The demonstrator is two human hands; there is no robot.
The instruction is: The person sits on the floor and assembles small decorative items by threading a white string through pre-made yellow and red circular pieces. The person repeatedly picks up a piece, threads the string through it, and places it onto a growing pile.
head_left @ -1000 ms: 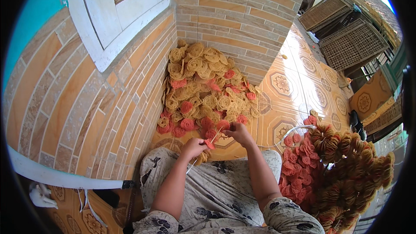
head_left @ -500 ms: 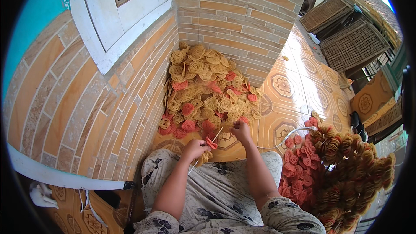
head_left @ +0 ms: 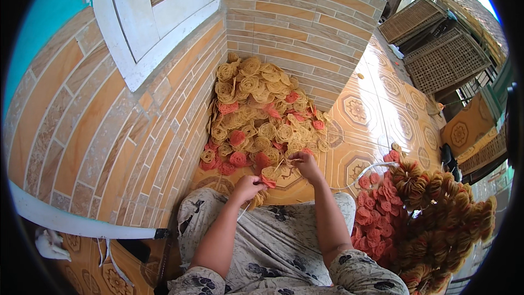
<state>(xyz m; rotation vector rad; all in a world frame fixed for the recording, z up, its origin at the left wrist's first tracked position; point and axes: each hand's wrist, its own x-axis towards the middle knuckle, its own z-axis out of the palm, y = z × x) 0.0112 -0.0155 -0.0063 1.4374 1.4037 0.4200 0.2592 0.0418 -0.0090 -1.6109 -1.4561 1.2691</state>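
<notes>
In front of my lap, my left hand (head_left: 248,189) is closed in a pinch on a red lacy disc (head_left: 268,182), a thin round of coiled strands. A pale yellow disc lies against it, and a thin pale strip (head_left: 281,161) slants up beside them. My right hand (head_left: 305,165) is closed near the strip's upper end, at the front of the pile; what its fingertips hold is too small to make out. More yellow discs (head_left: 256,200) bunch below my left hand, with a white strip (head_left: 243,211) hanging over my lap.
A heap of yellow and red discs (head_left: 262,104) fills the corner between two tiled walls (head_left: 295,19). By my right knee are loose red discs (head_left: 376,213) and thick strung bunches of brownish discs (head_left: 442,224). A white cat (head_left: 52,244) lies at the lower left.
My right hand has come slightly nearer the strip, its fingers now stretching left toward the tip. A pale yellow disc now shows by the red one at my left hand, which has barely moved.
</notes>
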